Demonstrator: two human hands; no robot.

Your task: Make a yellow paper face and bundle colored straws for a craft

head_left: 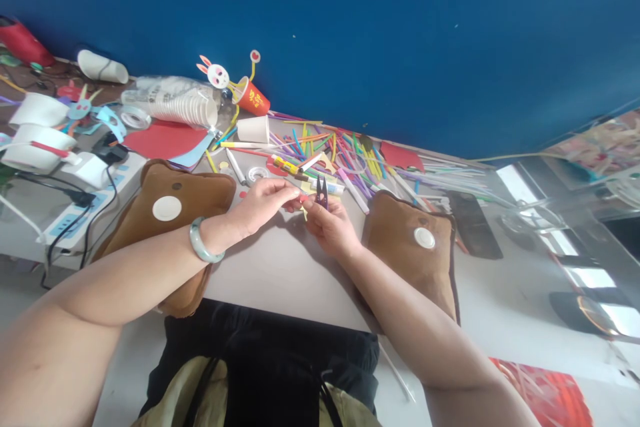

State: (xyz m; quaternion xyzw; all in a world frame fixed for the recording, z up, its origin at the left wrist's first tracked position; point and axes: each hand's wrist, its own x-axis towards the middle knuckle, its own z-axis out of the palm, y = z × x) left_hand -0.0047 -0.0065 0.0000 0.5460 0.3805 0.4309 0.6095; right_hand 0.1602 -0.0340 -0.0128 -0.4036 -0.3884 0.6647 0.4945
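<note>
Frame centre: left hand [267, 205] pinches a small red piece [303, 199]; right hand [334, 227], closed round dark scissors [322, 192], blades upward, lies immediately right.

Small held piece [303, 199] is showing red; scissors [323, 201], black; wall [320, 27], blue. Cushions [395, 240] are showing brown, bangle [199, 245] pale green. Tilted cup [254, 99] is bearing yellow lettering on red.

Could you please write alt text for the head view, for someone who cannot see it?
A person's left hand and right hand meet over a table at a small red piece, dark scissors in the right. Beyond lie colourful sticks and paper cups; two brown cushions flank the hands.
</note>
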